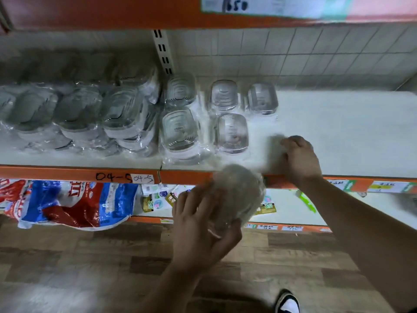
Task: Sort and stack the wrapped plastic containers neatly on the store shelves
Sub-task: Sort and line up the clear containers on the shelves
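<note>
My left hand (198, 227) grips a wrapped clear plastic container (239, 195), blurred, just below and in front of the orange shelf edge (180, 176). My right hand (300, 157) rests on the white shelf (338, 136) with fingers curled; whether it holds anything is unclear from the blur. Wrapped containers stand in neat rows mid-shelf, the nearest one (232, 133) just left of my right hand, another (179, 131) beside it. A loose heap of wrapped containers (79, 114) fills the shelf's left part.
The shelf's right half is bare white board. Below, a lower shelf carries a red-and-blue bag (74, 202) and small green packets (155, 199). An upper orange shelf (135, 16) hangs overhead. Wooden floor and a black-white shoe (287, 301) lie beneath.
</note>
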{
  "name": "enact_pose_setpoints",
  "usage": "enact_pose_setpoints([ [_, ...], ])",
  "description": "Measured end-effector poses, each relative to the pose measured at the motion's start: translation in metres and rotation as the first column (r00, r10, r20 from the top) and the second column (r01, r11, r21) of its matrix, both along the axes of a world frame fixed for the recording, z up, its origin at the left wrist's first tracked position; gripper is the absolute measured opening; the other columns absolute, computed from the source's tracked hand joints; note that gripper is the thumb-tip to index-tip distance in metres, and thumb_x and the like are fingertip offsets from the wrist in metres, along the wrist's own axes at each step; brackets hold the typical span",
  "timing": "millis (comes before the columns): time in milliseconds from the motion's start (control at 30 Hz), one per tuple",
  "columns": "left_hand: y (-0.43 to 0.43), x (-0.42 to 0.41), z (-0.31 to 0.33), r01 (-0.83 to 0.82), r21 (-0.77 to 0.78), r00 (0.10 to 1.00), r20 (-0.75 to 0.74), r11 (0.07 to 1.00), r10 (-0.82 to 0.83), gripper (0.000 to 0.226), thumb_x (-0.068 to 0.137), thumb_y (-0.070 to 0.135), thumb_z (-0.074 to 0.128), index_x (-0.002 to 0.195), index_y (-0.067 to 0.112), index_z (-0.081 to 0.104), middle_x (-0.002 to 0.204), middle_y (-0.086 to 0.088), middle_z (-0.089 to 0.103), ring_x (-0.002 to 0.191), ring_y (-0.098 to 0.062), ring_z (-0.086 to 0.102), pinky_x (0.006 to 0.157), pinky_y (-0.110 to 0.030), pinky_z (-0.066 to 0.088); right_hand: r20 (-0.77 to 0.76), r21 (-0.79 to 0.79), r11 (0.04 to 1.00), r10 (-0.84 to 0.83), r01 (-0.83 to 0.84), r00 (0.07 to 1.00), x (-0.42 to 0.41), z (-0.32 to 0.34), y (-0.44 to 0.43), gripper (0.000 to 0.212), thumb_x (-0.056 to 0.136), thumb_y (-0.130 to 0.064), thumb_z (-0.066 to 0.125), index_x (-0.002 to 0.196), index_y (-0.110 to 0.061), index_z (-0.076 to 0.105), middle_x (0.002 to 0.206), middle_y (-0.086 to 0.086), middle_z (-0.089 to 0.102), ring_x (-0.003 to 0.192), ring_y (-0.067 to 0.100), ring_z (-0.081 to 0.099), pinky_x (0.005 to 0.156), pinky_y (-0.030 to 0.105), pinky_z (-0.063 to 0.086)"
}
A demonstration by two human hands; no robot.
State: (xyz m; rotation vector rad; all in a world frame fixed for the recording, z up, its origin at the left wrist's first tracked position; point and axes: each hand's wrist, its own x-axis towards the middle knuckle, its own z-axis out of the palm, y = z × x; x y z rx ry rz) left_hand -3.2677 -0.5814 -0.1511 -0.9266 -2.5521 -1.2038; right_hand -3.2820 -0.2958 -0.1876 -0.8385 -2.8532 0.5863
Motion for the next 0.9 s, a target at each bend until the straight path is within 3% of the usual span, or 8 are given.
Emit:
enact_pose_setpoints([
  [100, 0.037, -0.021, 0.018, -0.007, 0.052, 0.999, -0.050, 0.999, 0.009, 0.054, 0.078, 0.044, 0.066, 0.122, 0.014, 0.064, 0.132, -0.001, 0.057, 0.124, -0.022, 0.052, 0.098, -0.040, 0.041, 0.055, 0.053, 0.998, 0.019, -0.022, 0.998, 0.013, -0.019, 0.015, 0.036, 0.084, -0.008, 0.054, 0.117, 0.003, 0.063, 0.122, 0.026, 0.057, 0.110, 0.048, 0.051, 0.087, 0.050, 0.048],
  [267, 0.098, -0.084, 0.029, -0.179, -0.056, 0.983, -0.042, 0.982, 0.177, 0.052, 0.082, 0.048, 0.063, 0.124, 0.018, 0.061, 0.132, -0.005, 0.054, 0.121, -0.022, 0.050, 0.103, -0.041, 0.039, 0.008, 0.114, 0.991, 0.065, -0.065, 0.998, 0.016, -0.033, 0.016, 0.049, 0.079, -0.017, 0.040, 0.121, -0.005, 0.063, 0.123, 0.019, 0.058, 0.108, 0.044, 0.053, 0.087, 0.047, 0.047],
  [433, 0.152, -0.161, 0.023, -0.285, -0.240, 0.958, -0.102, 0.928, 0.268, 0.047, 0.083, 0.051, 0.062, 0.120, 0.022, 0.061, 0.131, -0.004, 0.054, 0.116, -0.027, 0.051, 0.088, -0.027, 0.027, -0.010, 0.160, 0.987, 0.028, -0.026, 1.000, 0.014, -0.031, 0.011, 0.055, 0.075, -0.025, 0.030, 0.117, -0.010, 0.062, 0.122, 0.013, 0.058, 0.109, 0.037, 0.052, 0.086, 0.044, 0.045],
  [500, 0.171, -0.185, 0.021, -0.348, -0.318, 0.938, -0.117, 0.882, 0.328, 0.046, 0.082, 0.054, 0.063, 0.117, 0.023, 0.060, 0.131, -0.004, 0.053, 0.115, -0.029, 0.050, 0.086, -0.027, 0.025, -0.028, 0.175, 0.985, 0.017, -0.012, 0.999, 0.014, -0.031, 0.010, 0.050, 0.076, -0.024, 0.032, 0.113, -0.008, 0.062, 0.120, 0.014, 0.059, 0.109, 0.038, 0.053, 0.086, 0.044, 0.045],
  [633, 0.199, -0.212, 0.019, -0.464, -0.373, 0.886, -0.185, 0.804, 0.426, 0.053, 0.086, 0.057, 0.058, 0.117, 0.014, 0.060, 0.132, -0.010, 0.051, 0.107, -0.036, 0.054, 0.087, -0.037, 0.037, -0.013, 0.193, 0.981, 0.020, -0.017, 1.000, 0.015, -0.033, 0.012, 0.047, 0.077, -0.023, 0.035, 0.111, -0.006, 0.062, 0.120, 0.014, 0.059, 0.109, 0.037, 0.052, 0.086, 0.044, 0.044],
  [767, 0.204, -0.209, 0.008, -0.386, -0.584, 0.921, -0.200, 0.714, 0.335, 0.064, 0.098, 0.062, 0.029, 0.129, 0.013, 0.056, 0.140, -0.013, 0.048, 0.117, -0.044, 0.047, 0.095, -0.045, 0.034, -0.005, 0.194, 0.981, 0.014, -0.013, 1.000, 0.015, -0.033, 0.012, 0.048, 0.076, -0.025, 0.035, 0.112, -0.008, 0.062, 0.120, 0.013, 0.059, 0.110, 0.035, 0.051, 0.087, 0.043, 0.044],
  [900, 0.186, -0.203, 0.002, -0.299, -0.689, 0.954, -0.200, 0.660, 0.223, 0.066, 0.099, 0.060, 0.022, 0.151, 0.020, 0.032, 0.157, -0.007, 0.031, 0.142, -0.042, 0.024, 0.109, -0.051, 0.025, -0.023, 0.191, 0.981, 0.026, -0.022, 0.999, 0.016, -0.031, 0.012, 0.046, 0.077, -0.023, 0.035, 0.111, -0.008, 0.063, 0.117, 0.014, 0.060, 0.109, 0.035, 0.054, 0.086, 0.043, 0.045],
])
